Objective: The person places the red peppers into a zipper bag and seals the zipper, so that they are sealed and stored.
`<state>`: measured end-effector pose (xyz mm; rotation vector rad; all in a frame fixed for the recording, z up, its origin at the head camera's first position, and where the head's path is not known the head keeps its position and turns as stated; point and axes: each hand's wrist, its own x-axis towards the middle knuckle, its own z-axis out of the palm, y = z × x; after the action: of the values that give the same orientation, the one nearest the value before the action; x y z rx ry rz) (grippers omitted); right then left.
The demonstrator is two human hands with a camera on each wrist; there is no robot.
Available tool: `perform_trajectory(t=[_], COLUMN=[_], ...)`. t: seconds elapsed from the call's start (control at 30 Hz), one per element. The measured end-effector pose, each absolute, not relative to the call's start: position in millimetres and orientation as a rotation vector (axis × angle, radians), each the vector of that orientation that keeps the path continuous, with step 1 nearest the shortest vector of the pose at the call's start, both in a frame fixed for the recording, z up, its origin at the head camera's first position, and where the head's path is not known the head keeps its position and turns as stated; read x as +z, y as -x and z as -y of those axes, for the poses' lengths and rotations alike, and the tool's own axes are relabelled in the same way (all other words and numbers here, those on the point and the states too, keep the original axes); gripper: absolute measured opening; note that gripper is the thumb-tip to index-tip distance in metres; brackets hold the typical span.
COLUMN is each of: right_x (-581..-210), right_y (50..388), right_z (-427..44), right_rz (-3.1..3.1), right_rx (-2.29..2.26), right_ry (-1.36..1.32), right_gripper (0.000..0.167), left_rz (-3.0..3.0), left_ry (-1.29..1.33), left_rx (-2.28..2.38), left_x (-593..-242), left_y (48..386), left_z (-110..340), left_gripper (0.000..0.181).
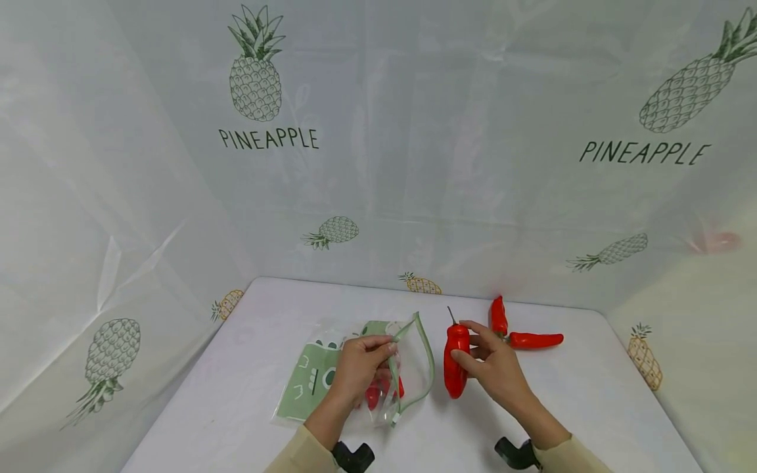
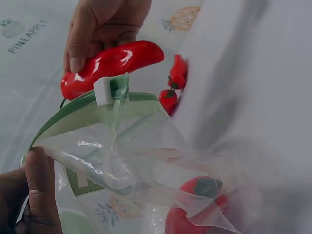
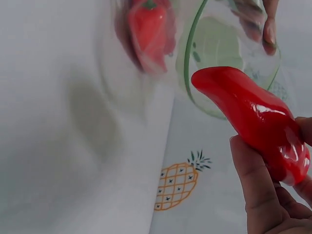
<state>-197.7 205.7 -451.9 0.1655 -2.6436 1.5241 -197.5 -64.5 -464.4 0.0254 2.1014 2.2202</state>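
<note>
My left hand [image 1: 362, 368] pinches the green rim of a clear zip bag [image 1: 296, 394], whose mouth stands open toward the right. Inside the bag lie red chili peppers [image 1: 372, 397], partly hidden by the hand; in the left wrist view one pepper [image 2: 180, 222] with a green cap shows through the plastic. A white slider [image 2: 102, 91] sits on the bag's rim. Just right of the opening, my right hand [image 1: 495, 364] holds a large red chili pepper [image 1: 455, 361] between thumb and fingers, stem up and apart from the bag in the head view.
Behind the right hand, two red chili peppers lie on the white table [image 1: 236, 368], one pointing back [image 1: 499, 316] and one pointing right [image 1: 535, 340]. A pale sheet [image 1: 449, 197] printed with pineapples hangs behind and beside the table.
</note>
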Motion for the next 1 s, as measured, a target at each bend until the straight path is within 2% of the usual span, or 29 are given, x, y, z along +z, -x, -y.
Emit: perform_trajectory(t=[0.37,0.77,1.0], right_x=[-445.9,-445.2,-444.5], right_y=[189.7,190.8,195.7], right_z=[-179.3,-156.2,-149.1], right_rz=[2.701,2.812,2.809], right_rx=[1.656,1.766,1.802], right_ry=[-0.165,-0.349,-0.367], right_gripper=[0.06,0.062,0.061], left_rz=[-2.157,-2.239,-2.217], left_ry=[-0.005,-0.061,-0.131], left_rx=[2.192,2.122,2.111], left_x=[-460.6,-455.5,-451.6], left_y=[198.7,195.6,190.1], left_z=[61.3,60.8,57.1], left_gripper=[0.025,0.025,0.023])
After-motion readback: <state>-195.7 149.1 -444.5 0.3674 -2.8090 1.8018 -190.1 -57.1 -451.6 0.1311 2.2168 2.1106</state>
